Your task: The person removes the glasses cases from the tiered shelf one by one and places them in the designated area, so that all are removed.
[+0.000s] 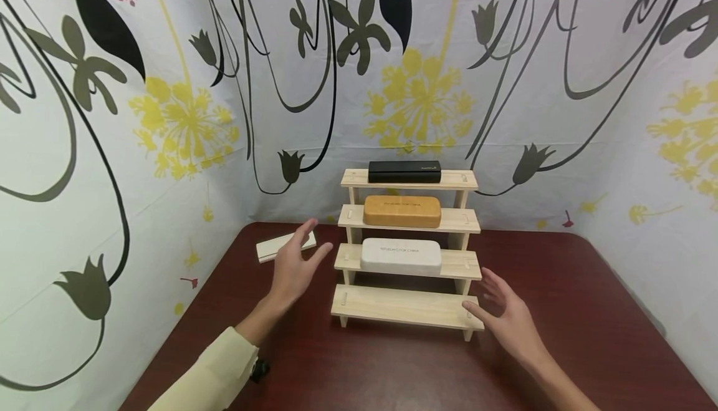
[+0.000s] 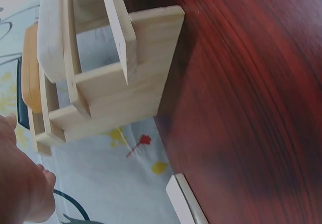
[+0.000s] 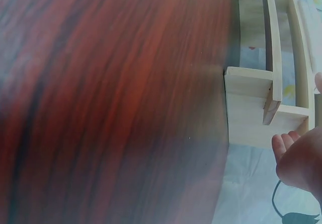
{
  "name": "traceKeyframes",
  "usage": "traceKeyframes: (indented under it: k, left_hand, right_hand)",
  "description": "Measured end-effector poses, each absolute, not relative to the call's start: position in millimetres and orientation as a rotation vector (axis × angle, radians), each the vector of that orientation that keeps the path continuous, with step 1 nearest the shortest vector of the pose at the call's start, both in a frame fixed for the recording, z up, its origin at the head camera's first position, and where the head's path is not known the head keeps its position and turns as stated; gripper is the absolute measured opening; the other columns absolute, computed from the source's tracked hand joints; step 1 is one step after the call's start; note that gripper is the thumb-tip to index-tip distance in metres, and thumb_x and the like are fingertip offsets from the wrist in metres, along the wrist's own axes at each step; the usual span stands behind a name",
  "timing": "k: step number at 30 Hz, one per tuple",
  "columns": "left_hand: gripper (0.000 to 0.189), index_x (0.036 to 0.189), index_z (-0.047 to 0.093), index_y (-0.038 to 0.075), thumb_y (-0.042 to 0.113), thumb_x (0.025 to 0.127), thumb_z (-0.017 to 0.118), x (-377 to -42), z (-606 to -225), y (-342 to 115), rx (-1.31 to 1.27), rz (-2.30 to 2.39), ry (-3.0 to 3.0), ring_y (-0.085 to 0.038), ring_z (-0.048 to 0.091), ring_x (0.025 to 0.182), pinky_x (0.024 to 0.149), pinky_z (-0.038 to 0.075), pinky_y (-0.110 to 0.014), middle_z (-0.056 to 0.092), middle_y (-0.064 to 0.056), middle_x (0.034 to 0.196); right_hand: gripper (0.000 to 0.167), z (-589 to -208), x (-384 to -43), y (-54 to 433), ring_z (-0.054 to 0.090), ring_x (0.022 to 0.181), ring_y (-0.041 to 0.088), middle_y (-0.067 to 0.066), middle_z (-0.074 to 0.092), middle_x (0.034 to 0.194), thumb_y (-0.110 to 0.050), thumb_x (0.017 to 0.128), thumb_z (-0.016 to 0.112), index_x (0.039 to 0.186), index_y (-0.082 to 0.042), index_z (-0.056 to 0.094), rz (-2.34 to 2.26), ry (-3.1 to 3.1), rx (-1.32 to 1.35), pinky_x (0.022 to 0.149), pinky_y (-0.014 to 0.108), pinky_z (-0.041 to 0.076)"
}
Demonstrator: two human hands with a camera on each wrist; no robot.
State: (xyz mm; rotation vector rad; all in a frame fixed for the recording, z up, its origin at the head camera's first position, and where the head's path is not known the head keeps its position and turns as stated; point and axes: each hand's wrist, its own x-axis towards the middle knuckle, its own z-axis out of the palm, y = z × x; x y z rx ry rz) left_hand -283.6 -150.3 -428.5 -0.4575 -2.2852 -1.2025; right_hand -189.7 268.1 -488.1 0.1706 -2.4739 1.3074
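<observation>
You have dark tabletop (image 1: pixel 348 367) before and on either side of the tiered stand (image 1: pixel 406 305), whose upper steps bear a black case (image 1: pixel 404 173), orange case (image 1: pixel 402 213) and white case (image 1: pixel 401 258). Your left hand (image 1: pixel 291 267) spreads beside its left edge, partly hiding a pale slab (image 1: pixel 273 247); your right hand (image 1: pixel 512 320) spreads at the bottom right end (contact can't be told). Wrist views crop both.

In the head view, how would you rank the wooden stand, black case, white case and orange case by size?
1. Wooden stand
2. White case and orange case: nearly alike; the white sits nearer, so unsure
3. Black case
</observation>
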Motion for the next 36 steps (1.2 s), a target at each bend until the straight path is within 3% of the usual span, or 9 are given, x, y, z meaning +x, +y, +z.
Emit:
traceKeyframes:
  k: [6,10,13,14,17,19,21,32,36]
  left_hand:
    - [0.064,0.154,0.056,0.009,0.032,0.099,0.079,-276.6,-429.6,-138.0,-0.523,-1.197,-2.289,-0.028,0.063,0.133,0.111,0.05,-0.044,0.061,-0.005,0.151]
    - [0.064,0.154,0.055,0.011,0.032,0.099,0.08,-273.8,-432.3,-130.0,-0.552,-1.22,-2.306,-0.027,0.063,0.134,0.113,0.049,-0.043,0.061,-0.002,0.152]
    - [0.065,0.155,0.055,0.011,0.034,0.099,0.079,-271.7,-433.9,-124.4,-0.569,-1.23,-2.326,-0.025,0.061,0.136,0.114,0.048,-0.042,0.06,-0.001,0.153]
    - [0.065,0.155,0.054,0.01,0.034,0.099,0.079,-271.1,-434.4,-122.8,-0.578,-1.23,-2.33,-0.025,0.061,0.136,0.114,0.048,-0.042,0.06,-0.002,0.153]
    - [0.067,0.155,0.053,0.007,0.033,0.099,0.08,-269.8,-436.0,-117.6,-0.613,-1.229,-2.337,-0.024,0.06,0.137,0.113,0.049,-0.041,0.059,-0.003,0.154]
    - [0.068,0.155,0.053,0.005,0.031,0.098,0.081,-269.9,-437.4,-114.4,-0.644,-1.229,-2.334,-0.025,0.06,0.137,0.112,0.049,-0.042,0.059,-0.007,0.154]
    - [0.069,0.154,0.054,0.004,0.028,0.096,0.083,-270.0,-438.2,-111.1,-0.668,-1.23,-2.327,-0.027,0.06,0.136,0.112,0.05,-0.042,0.06,-0.01,0.152]
    - [0.072,0.153,0.054,0.006,0.027,0.093,0.086,-267.5,-442.2,-99.7,-0.708,-1.273,-2.365,-0.03,0.061,0.135,0.111,0.051,-0.046,0.062,-0.011,0.149]
    - [0.074,0.154,0.053,0.007,0.028,0.092,0.087,-268.1,-443.7,-96.9,-0.698,-1.266,-2.399,-0.028,0.061,0.135,0.111,0.05,-0.047,0.061,-0.009,0.149]
  right_hand:
    - [0.088,-485.7,-191.2,264.4,0.062,0.127,0.05,0.031,0.049,0.155,-0.029,0.096,0.083,0.162,0.003,0.035,1.329,-2.488,0.147,0.101,0.061,0.051]
    - [0.09,-485.5,-192.3,262.8,0.061,0.13,0.05,0.03,0.048,0.157,-0.031,0.096,0.083,0.164,0.0,0.034,1.341,-2.485,0.135,0.103,0.061,0.049]
    - [0.09,-486.1,-192.6,262.4,0.062,0.129,0.049,0.029,0.05,0.156,-0.031,0.095,0.084,0.164,-0.002,0.034,1.338,-2.479,0.134,0.103,0.043,0.054]
    - [0.09,-486.4,-192.7,262.1,0.062,0.129,0.048,0.028,0.05,0.156,-0.03,0.095,0.084,0.165,-0.003,0.034,1.338,-2.477,0.133,0.103,0.043,0.054]
    - [0.09,-486.4,-192.8,261.0,0.062,0.129,0.049,0.028,0.05,0.156,-0.031,0.096,0.084,0.165,-0.004,0.033,1.338,-2.479,0.131,0.103,0.045,0.054]
    - [0.091,-486.4,-193.1,260.1,0.061,0.129,0.049,0.027,0.049,0.157,-0.031,0.096,0.083,0.166,-0.004,0.032,1.344,-2.48,0.131,0.103,0.061,0.051]
    - [0.09,-486.6,-193.3,259.4,0.06,0.129,0.05,0.027,0.049,0.157,-0.031,0.096,0.083,0.166,-0.005,0.032,1.353,-2.475,0.136,0.102,0.066,0.049]
    - [0.088,-487.1,-195.8,258.7,0.062,0.127,0.049,0.028,0.052,0.154,-0.027,0.096,0.083,0.165,-0.005,0.034,1.341,-2.453,0.13,0.1,0.067,0.051]
    - [0.087,-486.4,-197.2,257.7,0.065,0.124,0.046,0.027,0.055,0.151,-0.027,0.095,0.084,0.164,-0.005,0.037,1.298,-2.458,0.119,0.097,0.061,0.054]
